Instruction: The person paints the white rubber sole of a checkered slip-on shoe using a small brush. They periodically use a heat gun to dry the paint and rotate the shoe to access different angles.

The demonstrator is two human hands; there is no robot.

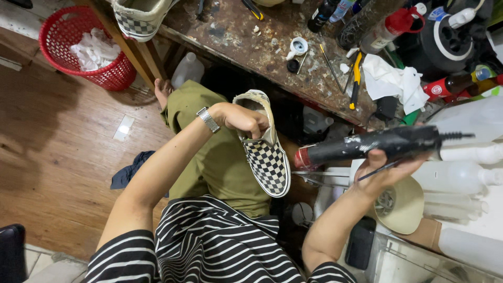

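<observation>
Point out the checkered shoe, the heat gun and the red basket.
checkered shoe [268,165], head view, on its checkered upper.
heat gun [377,144], head view, on the middle of its black barrel.
red basket [110,77], head view, on its mesh wall.

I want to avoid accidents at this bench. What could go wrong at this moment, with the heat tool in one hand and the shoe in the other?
1. The nozzle of the black heat gun in the right hand points toward the checkered shoe; the left hand grips the shoe's opening, so its fingers might get hot.
2. Plastic bottles lie close beside the gun and could perhaps soften.
3. The shoe rests on the knee, so it may slip.
</observation>
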